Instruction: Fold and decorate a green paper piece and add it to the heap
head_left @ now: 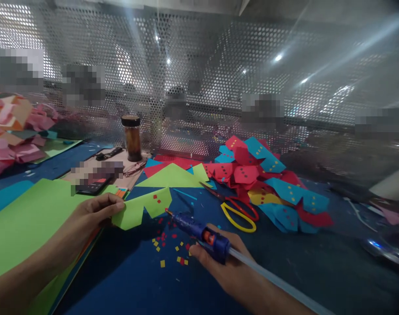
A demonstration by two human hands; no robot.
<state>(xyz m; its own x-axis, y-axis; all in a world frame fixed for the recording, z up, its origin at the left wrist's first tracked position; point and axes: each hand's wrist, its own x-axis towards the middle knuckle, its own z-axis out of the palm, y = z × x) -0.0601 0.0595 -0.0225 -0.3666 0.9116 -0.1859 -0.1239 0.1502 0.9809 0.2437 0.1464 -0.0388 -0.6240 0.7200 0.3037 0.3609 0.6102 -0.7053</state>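
Observation:
Pinched by one end, a lime green paper cutout with red paper dots hangs in the fingers of my left hand. My right hand is wrapped round a blue hot glue gun, a long clear glue stick running out of its back. The gun's nozzle tip is at the cutout's right edge, beside a small red piece; whether they touch I cannot tell. Below, tiny red and yellow paper bits lie scattered on the blue tabletop.
Scissors with red and yellow handles lie right of centre, near a pile of dotted red and blue paper cutouts. Green sheets are at left, by a phone. A dark-lidded jar stands before a perforated metal screen.

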